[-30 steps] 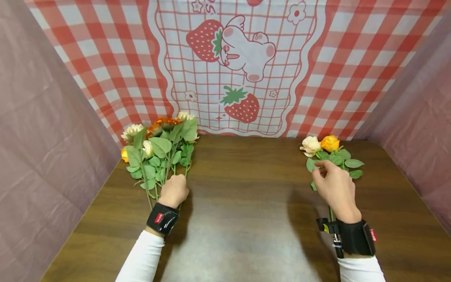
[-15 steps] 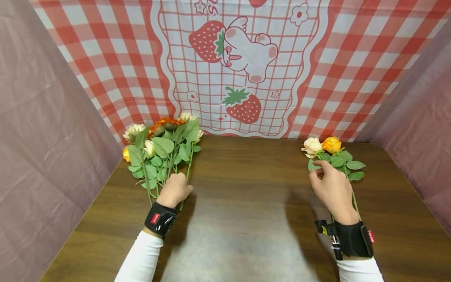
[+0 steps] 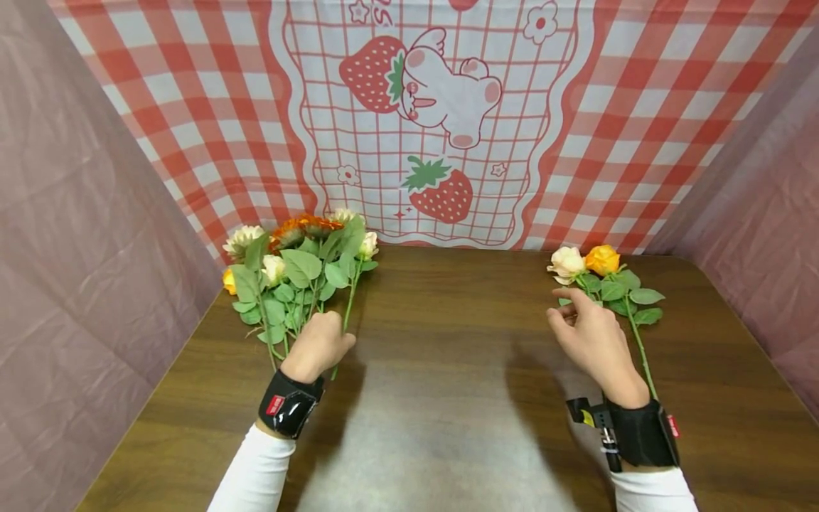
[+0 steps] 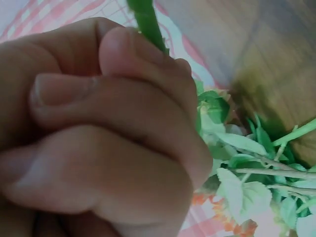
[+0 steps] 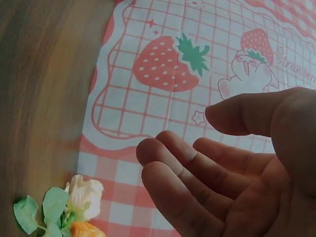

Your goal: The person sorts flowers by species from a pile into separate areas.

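Note:
My left hand point(image 3: 318, 345) grips the green stem of a pale pink-white rose point(image 3: 367, 245); in the left wrist view the stem point(image 4: 147, 22) rises out of the curled fingers point(image 4: 113, 98). Beside it lies a bunch of artificial flowers: orange blooms point(image 3: 303, 229), a cream flower point(image 3: 243, 242), a yellow bloom point(image 3: 229, 281) and many green leaves. On the right, my right hand point(image 3: 595, 345) hovers with loosely bent fingers, holding nothing. Just beyond its fingertips lie a cream rose point(image 3: 566, 264) and a yellow-orange rose point(image 3: 602, 260), one stem running down beside the hand.
A dark brown wooden table point(image 3: 435, 370) lies beneath both hands. Behind it hangs a red-and-white checked cloth point(image 3: 665, 128) with strawberry prints. Pinkish curtains point(image 3: 83, 270) border the left and right sides.
The left hand has shifted slightly right, drawing the pale rose out toward the bunch's right edge. The right hand has moved a little left and its fingers have spread from the thumb.

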`<state>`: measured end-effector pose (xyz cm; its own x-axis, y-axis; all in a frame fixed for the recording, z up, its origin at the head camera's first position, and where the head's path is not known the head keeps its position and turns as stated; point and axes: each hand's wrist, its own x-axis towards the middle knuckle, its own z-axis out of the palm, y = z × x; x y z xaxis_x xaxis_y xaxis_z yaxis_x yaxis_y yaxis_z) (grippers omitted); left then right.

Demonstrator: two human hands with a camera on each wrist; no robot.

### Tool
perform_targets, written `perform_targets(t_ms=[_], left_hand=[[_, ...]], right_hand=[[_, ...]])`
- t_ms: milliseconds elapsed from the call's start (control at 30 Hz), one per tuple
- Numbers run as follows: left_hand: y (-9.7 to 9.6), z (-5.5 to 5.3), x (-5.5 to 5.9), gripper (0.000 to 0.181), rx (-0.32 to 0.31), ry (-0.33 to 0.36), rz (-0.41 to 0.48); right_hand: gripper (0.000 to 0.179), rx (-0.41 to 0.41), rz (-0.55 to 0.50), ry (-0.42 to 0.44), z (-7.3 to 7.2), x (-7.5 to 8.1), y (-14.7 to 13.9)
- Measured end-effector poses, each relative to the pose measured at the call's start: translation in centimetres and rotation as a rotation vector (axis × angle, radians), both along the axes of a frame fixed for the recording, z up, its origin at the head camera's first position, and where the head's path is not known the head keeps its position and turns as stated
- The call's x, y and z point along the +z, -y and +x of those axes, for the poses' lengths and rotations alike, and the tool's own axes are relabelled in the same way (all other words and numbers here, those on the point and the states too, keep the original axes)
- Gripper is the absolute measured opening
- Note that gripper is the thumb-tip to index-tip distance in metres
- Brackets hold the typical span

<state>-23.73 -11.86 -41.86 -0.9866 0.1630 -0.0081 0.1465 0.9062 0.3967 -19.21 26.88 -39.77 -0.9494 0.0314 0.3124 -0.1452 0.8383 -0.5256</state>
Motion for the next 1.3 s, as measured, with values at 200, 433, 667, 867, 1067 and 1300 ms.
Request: perform_targets(t_ms=[200, 433, 667, 867, 1067, 1300], left_hand=[[-0.4, 0.7, 0.7, 0.037, -0.003, 0.036, 0.047], [-0.8, 1.4, 1.7, 0.042, -0.049, 0.008, 0.075], [-1.2, 2.3, 2.5, 0.037, -0.103, -0.067, 0.133], [-1.6, 2.7, 2.8, 0.019, -0.098, -0.127, 0.169], [-2.1, 3.0, 3.0, 0.008, -0.110, -0.194, 0.196], [-2.6, 3.2, 2.9, 0.006, -0.148, -0.250, 0.224]], right_hand=[[0.040, 0.023, -0.003, 0.024, -0.1, 0.0, 0.1], [0.039, 0.033, 0.012, 0.042, -0.3, 0.0, 0.2], [0.038, 0.051, 0.017, 0.031, -0.4, -0.1, 0.3], [0.039, 0.065, 0.018, 0.022, -0.3, -0.3, 0.5], [0.037, 0.076, 0.023, 0.008, -0.3, -0.4, 0.8], [0.036, 0.077, 0.036, 0.009, -0.3, -0.6, 1.2]])
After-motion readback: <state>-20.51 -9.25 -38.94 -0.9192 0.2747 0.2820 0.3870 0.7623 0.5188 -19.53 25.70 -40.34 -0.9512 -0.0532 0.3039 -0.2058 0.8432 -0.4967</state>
